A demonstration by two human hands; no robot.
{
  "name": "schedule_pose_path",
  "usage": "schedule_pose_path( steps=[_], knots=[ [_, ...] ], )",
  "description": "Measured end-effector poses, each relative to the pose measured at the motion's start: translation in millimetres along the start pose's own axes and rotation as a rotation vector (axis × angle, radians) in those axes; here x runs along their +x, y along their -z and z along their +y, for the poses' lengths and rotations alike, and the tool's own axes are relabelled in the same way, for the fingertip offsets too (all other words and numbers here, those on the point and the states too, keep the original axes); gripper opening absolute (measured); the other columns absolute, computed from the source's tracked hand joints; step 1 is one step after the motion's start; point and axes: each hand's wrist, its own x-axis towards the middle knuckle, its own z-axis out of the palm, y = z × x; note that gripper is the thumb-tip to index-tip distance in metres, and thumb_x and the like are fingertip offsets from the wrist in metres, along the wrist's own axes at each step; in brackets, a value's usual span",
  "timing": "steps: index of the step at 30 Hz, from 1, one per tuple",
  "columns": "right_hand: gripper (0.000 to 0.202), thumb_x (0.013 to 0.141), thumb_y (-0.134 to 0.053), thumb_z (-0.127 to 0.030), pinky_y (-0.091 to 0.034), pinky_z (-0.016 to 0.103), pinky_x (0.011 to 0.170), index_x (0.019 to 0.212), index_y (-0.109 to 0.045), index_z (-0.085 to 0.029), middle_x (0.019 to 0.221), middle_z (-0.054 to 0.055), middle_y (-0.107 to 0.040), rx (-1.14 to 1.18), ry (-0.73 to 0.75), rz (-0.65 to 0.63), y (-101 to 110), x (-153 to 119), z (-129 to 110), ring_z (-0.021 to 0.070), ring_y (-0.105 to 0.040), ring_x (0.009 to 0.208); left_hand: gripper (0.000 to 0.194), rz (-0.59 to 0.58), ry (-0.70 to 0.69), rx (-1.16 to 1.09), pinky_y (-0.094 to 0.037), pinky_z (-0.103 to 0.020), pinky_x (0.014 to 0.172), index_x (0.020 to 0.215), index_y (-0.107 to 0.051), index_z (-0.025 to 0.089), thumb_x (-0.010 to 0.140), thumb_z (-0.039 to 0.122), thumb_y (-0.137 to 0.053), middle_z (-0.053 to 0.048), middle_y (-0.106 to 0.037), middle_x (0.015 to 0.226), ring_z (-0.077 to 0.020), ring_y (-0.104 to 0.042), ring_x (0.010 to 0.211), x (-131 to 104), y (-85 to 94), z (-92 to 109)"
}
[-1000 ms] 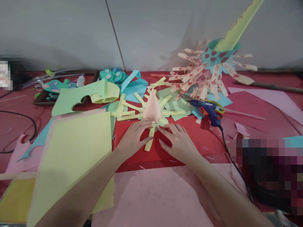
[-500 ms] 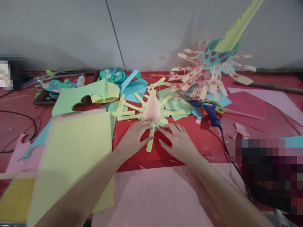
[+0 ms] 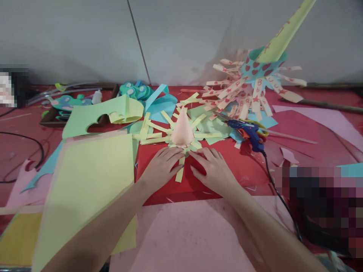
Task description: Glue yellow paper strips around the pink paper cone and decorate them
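Observation:
A pale pink paper cone (image 3: pixel 182 130) stands upright on a light green paper base (image 3: pixel 200 144), with yellow paper strips (image 3: pixel 208 135) fanning out around it. One yellow strip (image 3: pixel 179 175) runs from the base toward me, between my hands. My left hand (image 3: pixel 164 162) lies palm down, fingers stretched, its fingertips at the near edge of the base beside that strip and its thumb close to the strip. Across from it, my right hand (image 3: pixel 211 164) rests with fingers apart, index fingertip by the strip's inner end. Neither hand grasps anything. Red paper (image 3: pixel 241 162) lies underneath.
A blue glue gun (image 3: pixel 248 132) with a black cord (image 3: pixel 279 192) lies at right. Behind it stands a decorated paper lantern (image 3: pixel 255 71). Yellow sheets (image 3: pixel 93 189) cover the left side, near a cut green sheet (image 3: pixel 85 117) and a small white bottle (image 3: pixel 96 97).
My left fingers have shifted slightly down and away from the cone, so more of its lower edge shows. My right hand stays nearly in place.

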Motion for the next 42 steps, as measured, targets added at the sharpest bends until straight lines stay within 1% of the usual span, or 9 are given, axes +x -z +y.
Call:
schedule_pose_path(
  steps=[4, 7, 11, 16, 20, 28, 32, 37, 42],
  knots=[
    [0.04, 0.088, -0.046, -0.028, -0.047, 0.039, 0.081, 0.124, -0.054, -0.014, 0.101, 0.012, -0.058, 0.071, -0.034, 0.084, -4.8, 0.8, 3.0, 0.0226, -0.052, 0.092, 0.031, 0.018, 0.01, 0.014, -0.043, -0.038, 0.098, 0.114, -0.056, 0.017, 0.093, 0.035, -0.043, -0.007, -0.06, 0.121, -0.0193, -0.055, 0.112, -0.7, 1.2, 1.4],
    [0.041, 0.089, -0.045, -0.031, -0.047, 0.039, 0.08, 0.126, -0.053, -0.017, 0.099, 0.011, -0.057, 0.065, -0.058, 0.135, -7.9, 1.7, 5.9, 0.0227, -0.053, 0.091, 0.031, 0.025, 0.006, 0.01, -0.043, -0.038, 0.098, 0.115, -0.056, 0.017, 0.093, 0.035, -0.043, -0.007, -0.061, 0.12, -0.0191, -0.055, 0.111, -1.1, 1.3, 1.7],
    [0.045, 0.089, -0.045, -0.04, -0.044, 0.04, 0.078, 0.129, -0.052, -0.019, 0.104, 0.012, -0.056, -0.038, -0.087, 0.106, -9.5, 3.7, 7.1, 0.0243, -0.051, 0.092, 0.031, 0.042, -0.013, 0.005, -0.043, -0.038, 0.098, 0.114, -0.056, 0.017, 0.094, 0.036, -0.041, -0.007, -0.062, 0.119, -0.0192, -0.055, 0.111, -0.9, 0.6, 0.9],
    [0.046, 0.09, -0.042, -0.045, -0.041, 0.038, 0.075, 0.128, -0.053, -0.022, 0.104, 0.011, -0.057, -0.131, -0.097, 0.083, -11.6, 7.0, 4.1, 0.0242, -0.049, 0.09, 0.031, 0.058, -0.033, 0.013, -0.042, -0.038, 0.099, 0.113, -0.057, 0.017, 0.095, 0.035, -0.038, -0.007, -0.062, 0.117, -0.0186, -0.055, 0.111, -0.6, 0.1, 0.8],
    [0.043, 0.09, -0.043, -0.042, -0.039, 0.037, 0.075, 0.125, -0.056, -0.021, 0.103, 0.011, -0.057, -0.18, -0.096, 0.066, -12.2, 9.6, 0.6, 0.0246, -0.047, 0.092, 0.031, 0.071, -0.036, 0.02, -0.04, -0.038, 0.101, 0.111, -0.058, 0.017, 0.096, 0.034, -0.037, -0.006, -0.063, 0.116, -0.0178, -0.055, 0.111, 0.1, -0.4, 1.3],
    [0.038, 0.09, -0.044, -0.037, -0.038, 0.035, 0.075, 0.122, -0.059, -0.023, 0.101, 0.01, -0.057, -0.187, -0.1, 0.079, -12.6, 11.5, 0.2, 0.0241, -0.048, 0.092, 0.028, 0.071, -0.017, -0.001, -0.042, -0.039, 0.098, 0.11, -0.058, 0.017, 0.095, 0.032, -0.039, -0.006, -0.064, 0.113, -0.0184, -0.057, 0.109, 0.4, -1.6, 0.0],
    [0.037, 0.09, -0.046, -0.035, -0.038, 0.035, 0.077, 0.123, -0.058, -0.023, 0.102, 0.01, -0.057, -0.17, -0.109, 0.07, -12.7, 11.6, 0.5, 0.0241, -0.048, 0.093, 0.026, 0.119, -0.022, 0.02, -0.043, -0.037, 0.098, 0.109, -0.059, 0.017, 0.094, 0.028, -0.041, -0.006, -0.064, 0.114, -0.0178, -0.057, 0.108, 0.2, -1.8, 0.1],
    [0.036, 0.09, -0.045, -0.035, -0.039, 0.035, 0.079, 0.122, -0.058, -0.024, 0.104, 0.01, -0.056, -0.152, -0.1, 0.085, -12.8, 11.0, 1.3, 0.0237, -0.047, 0.094, 0.024, 0.255, 0.101, 0.107, -0.043, -0.037, 0.097, 0.108, -0.059, 0.017, 0.09, 0.017, -0.042, -0.007, -0.064, 0.115, -0.0195, -0.057, 0.108, 0.6, 0.1, -2.4],
    [0.035, 0.09, -0.045, -0.036, -0.039, 0.035, 0.08, 0.119, -0.06, -0.023, 0.102, 0.01, -0.057, -0.158, -0.088, 0.099, -12.1, 9.9, 1.6, 0.0233, -0.047, 0.093, 0.021, 0.224, 0.142, 0.152, -0.046, -0.037, 0.092, 0.098, -0.063, 0.017, 0.088, 0.014, -0.044, -0.007, -0.068, 0.103, -0.02, -0.062, 0.098, 2.0, 2.3, -5.6]
  ],
)
